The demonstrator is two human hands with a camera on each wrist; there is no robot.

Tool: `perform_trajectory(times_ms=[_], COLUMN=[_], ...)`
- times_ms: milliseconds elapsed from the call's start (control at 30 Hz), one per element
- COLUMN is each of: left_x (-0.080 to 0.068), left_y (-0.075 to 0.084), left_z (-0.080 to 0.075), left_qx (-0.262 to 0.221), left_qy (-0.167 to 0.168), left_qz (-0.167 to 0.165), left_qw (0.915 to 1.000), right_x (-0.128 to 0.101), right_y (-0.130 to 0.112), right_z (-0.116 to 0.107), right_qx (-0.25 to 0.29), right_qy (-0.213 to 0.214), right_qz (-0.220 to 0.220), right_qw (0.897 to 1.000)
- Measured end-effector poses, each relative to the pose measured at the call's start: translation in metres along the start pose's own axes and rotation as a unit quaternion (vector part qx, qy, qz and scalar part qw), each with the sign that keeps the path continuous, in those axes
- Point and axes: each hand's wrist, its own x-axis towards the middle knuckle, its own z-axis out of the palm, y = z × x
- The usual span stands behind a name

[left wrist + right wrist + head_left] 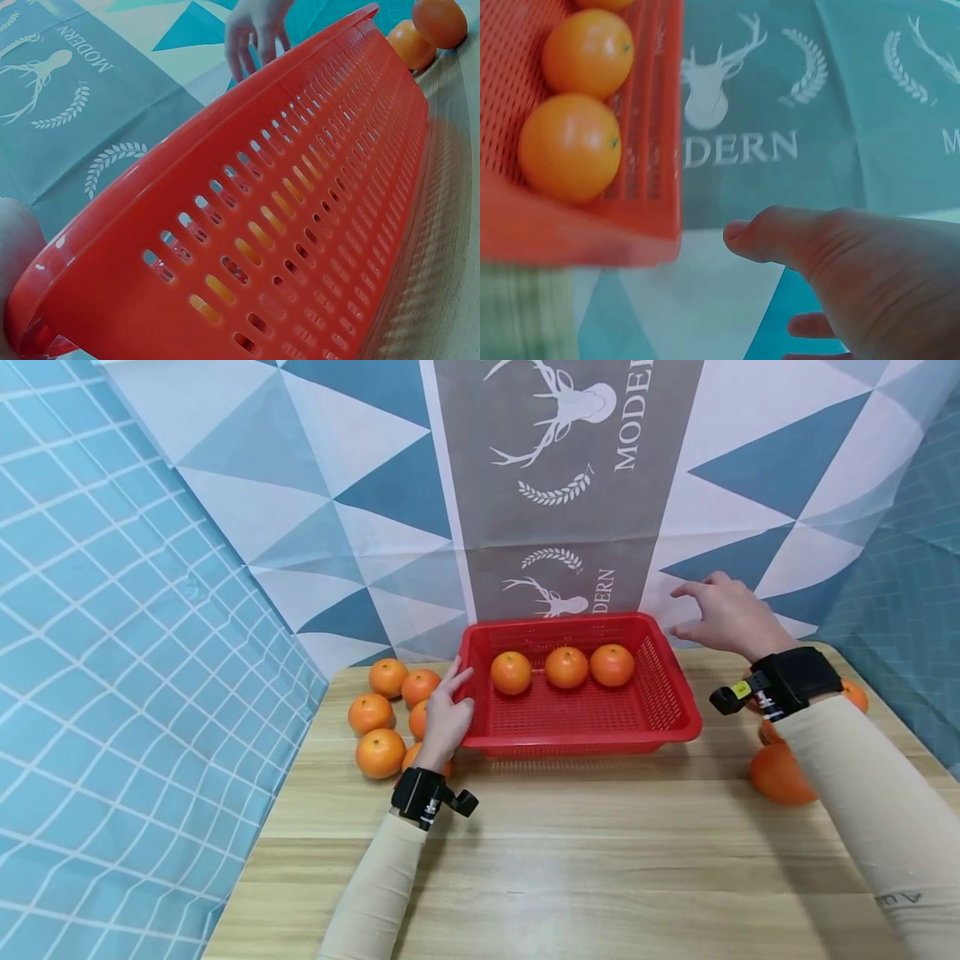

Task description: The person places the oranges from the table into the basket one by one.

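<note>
A red plastic basket [585,746] with slotted walls stands on the table, holding three oranges in a row: one at the left [511,673], one in the middle [566,667] and one at the right [612,665]. My left hand [447,718] rests at the basket's left rim, fingers extended along it; the left wrist view shows only part of the hand beside the rim. Off the basket's back right corner, my right hand [731,614] hovers with thumb and fingers spread. Nothing is in it, and a gap separates its thumb from the rim in the right wrist view.
Several loose oranges [380,753] lie left of the basket, some partly behind my left hand. More oranges [782,774] lie on the right, partly covered by my right forearm. A patterned cloth [390,485] hangs behind the wooden table [525,860].
</note>
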Motion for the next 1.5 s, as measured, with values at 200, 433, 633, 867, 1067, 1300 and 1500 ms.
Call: perform_trajectory(times_ms=[200, 433, 633, 867, 1067, 1300, 1500], left_x=[-0.027, -0.009, 0.003, -0.012, -0.028, -0.028, -0.021], left_y=[0.04, 0.013, -0.004, 0.02, 0.042, 0.041, 0.027], left_z=[-0.002, 0.0, 0.0, 0.0, -0.002, -0.002, -0.002], left_qx=[0.018, -0.001, -0.011, 0.001, 0.019, 0.02, 0.006], left_qy=[-0.002, 0.0, -0.004, 0.004, 0.004, 0.003, 0.001], left_qz=[-0.003, -0.006, -0.007, -0.006, -0.015, -0.009, 0.0], left_qw=[0.9998, 1.0, 0.9999, 1.0, 0.9997, 0.9998, 1.0], right_x=[-0.008, -0.018, -0.028, -0.037, -0.04, -0.04, -0.039], right_y=[0.028, 0.057, 0.081, 0.099, 0.106, 0.115, 0.121], right_z=[0.001, -0.004, -0.015, -0.021, -0.019, -0.013, 0.002], right_qx=[-0.016, -0.034, -0.04, -0.051, -0.049, -0.025, -0.008], right_qy=[-0.004, -0.028, -0.043, -0.023, -0.044, -0.09, -0.122], right_qz=[0.015, 0.026, 0.044, 0.068, 0.074, 0.062, 0.042], right_qw=[1.0, 0.999, 0.997, 0.996, 0.995, 0.994, 0.992])
